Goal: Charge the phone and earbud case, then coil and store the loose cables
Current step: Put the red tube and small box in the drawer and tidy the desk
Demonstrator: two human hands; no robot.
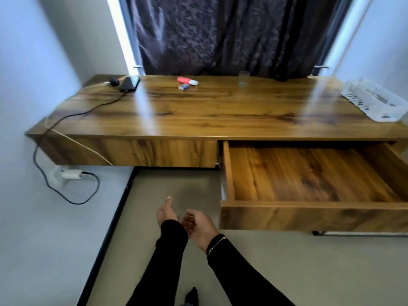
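A dark phone (129, 83) lies at the back left of the wooden desk (198, 111), with a black cable (72, 114) running from it over the left edge and down to a white charger (71, 174) at the wall. A small dark earbud case (114, 81) sits beside the phone, and a white cable (81, 145) crosses the desk's left front. The right drawer (309, 180) stands pulled out and looks bare inside. My left hand (166, 212) and my right hand (199, 226) hang low over the floor in front of the desk, fingers relaxed, holding nothing.
A red and white object (187, 80) and a small blue and white box (183, 86) lie at the desk's back middle. A clear glass (243, 78) stands further right. A clear plastic tray (375, 99) sits at the right end. Dark curtains hang behind.
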